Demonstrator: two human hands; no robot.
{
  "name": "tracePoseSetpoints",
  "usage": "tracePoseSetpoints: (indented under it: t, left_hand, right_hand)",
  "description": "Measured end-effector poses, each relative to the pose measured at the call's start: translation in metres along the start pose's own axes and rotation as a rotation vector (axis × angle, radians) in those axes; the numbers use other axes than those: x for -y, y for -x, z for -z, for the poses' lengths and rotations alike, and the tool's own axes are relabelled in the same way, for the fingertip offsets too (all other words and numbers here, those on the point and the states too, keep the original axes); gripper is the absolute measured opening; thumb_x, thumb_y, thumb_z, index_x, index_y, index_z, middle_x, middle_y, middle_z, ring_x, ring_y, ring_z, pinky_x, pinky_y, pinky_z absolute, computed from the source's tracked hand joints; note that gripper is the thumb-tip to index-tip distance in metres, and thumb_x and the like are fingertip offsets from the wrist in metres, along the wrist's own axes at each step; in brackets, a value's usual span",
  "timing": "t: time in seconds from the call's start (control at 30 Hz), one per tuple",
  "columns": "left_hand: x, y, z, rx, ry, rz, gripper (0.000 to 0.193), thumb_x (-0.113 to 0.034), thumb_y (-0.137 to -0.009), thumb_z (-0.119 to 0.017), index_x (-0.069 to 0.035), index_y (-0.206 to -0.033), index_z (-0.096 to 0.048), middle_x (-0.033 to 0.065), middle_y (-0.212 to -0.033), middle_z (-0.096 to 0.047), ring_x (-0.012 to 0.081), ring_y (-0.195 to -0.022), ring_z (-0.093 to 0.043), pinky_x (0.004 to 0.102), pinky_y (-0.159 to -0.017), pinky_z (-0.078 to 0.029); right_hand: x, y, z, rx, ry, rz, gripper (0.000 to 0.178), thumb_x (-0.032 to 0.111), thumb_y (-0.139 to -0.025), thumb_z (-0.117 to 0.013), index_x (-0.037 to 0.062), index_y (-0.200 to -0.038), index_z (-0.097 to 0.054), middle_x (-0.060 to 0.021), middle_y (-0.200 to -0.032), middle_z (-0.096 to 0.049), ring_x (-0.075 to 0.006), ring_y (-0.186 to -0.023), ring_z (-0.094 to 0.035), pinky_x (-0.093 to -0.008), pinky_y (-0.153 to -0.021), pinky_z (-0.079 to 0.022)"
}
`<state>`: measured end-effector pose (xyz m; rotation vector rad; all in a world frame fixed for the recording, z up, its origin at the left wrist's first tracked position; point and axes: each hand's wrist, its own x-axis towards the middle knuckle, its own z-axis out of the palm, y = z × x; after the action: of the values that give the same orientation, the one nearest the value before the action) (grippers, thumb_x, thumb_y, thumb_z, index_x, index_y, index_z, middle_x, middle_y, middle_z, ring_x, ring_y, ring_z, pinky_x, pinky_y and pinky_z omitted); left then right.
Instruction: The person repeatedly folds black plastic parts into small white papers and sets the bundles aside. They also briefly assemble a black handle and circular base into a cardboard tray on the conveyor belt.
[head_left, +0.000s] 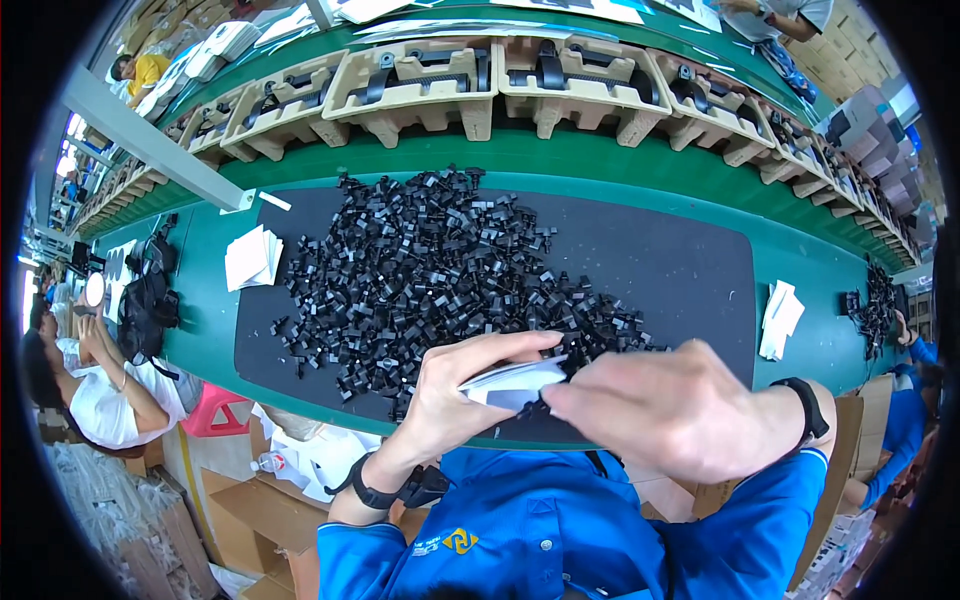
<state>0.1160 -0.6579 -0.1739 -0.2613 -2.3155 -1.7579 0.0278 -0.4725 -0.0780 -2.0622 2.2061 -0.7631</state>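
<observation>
My left hand is closed round a white paper packet, with the thumb and fingers on its sides and its layered edges spread a little. At the packet's right end is my right hand, smeared by motion, its thumb and fingertips pinched together. A small black plastic part shows at those fingertips, partly hidden by them. Just beyond both hands lies a wide pile of small black plastic parts on a dark grey mat.
White paper packets lie left of the mat, and more white packets lie to its right. Moulded trays with black devices line the far side. A metal post stands at the left. Other people work on both sides.
</observation>
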Motion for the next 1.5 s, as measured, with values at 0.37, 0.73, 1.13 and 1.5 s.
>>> tracePoseSetpoints:
  t: [0.37,0.73,1.13,1.5]
  left_hand:
    - [0.008,-0.004,-0.002,-0.046,0.184,0.156,0.049,0.001,-0.068,-0.074,-0.002,-0.116,-0.062,0.0094,-0.095,-0.068,0.0152,-0.086,-0.067,0.0266,-0.077,-0.053]
    - [0.009,-0.014,0.002,0.014,-0.024,-0.142,0.05,0.003,-0.07,-0.072,0.001,-0.118,-0.058,0.0103,-0.087,-0.069,0.0185,-0.077,-0.067,0.0295,-0.07,-0.054]
    - [0.002,0.007,-0.003,-0.262,0.09,-0.024,0.088,0.002,-0.069,-0.077,0.002,-0.141,-0.026,0.0161,-0.088,-0.068,0.0199,-0.079,-0.067,0.0299,-0.069,-0.054]
    - [-0.013,0.005,-0.023,-0.271,0.623,0.239,0.062,0.004,-0.081,-0.065,0.007,-0.136,-0.035,0.0169,-0.11,-0.063,0.02,-0.092,-0.065,0.0285,-0.071,-0.055]
  right_hand:
    - [0.002,0.001,-0.015,-0.015,0.3,0.08,0.042,0.007,-0.063,-0.062,-0.0063,-0.103,-0.063,-0.0132,-0.083,-0.059,-0.0123,-0.054,-0.058,-0.0222,-0.043,-0.049]
    - [-0.015,-0.005,-0.026,0.2,0.241,0.006,0.032,0.008,-0.07,-0.059,-0.007,-0.099,-0.058,-0.004,-0.05,-0.049,-0.014,-0.034,-0.051,-0.0269,-0.033,-0.042]
    - [-0.028,-0.001,-0.01,0.238,-0.065,-0.078,0.032,0.011,-0.074,-0.07,-0.0055,-0.099,-0.06,-0.0076,-0.061,-0.059,-0.0181,-0.048,-0.06,-0.0301,-0.038,-0.044]
    - [-0.046,0.032,-0.047,-0.35,-0.473,-0.147,0.035,0.007,-0.072,-0.073,0.0065,-0.107,-0.068,-0.0064,-0.084,-0.063,-0.0142,-0.062,-0.056,-0.0213,-0.047,-0.045]
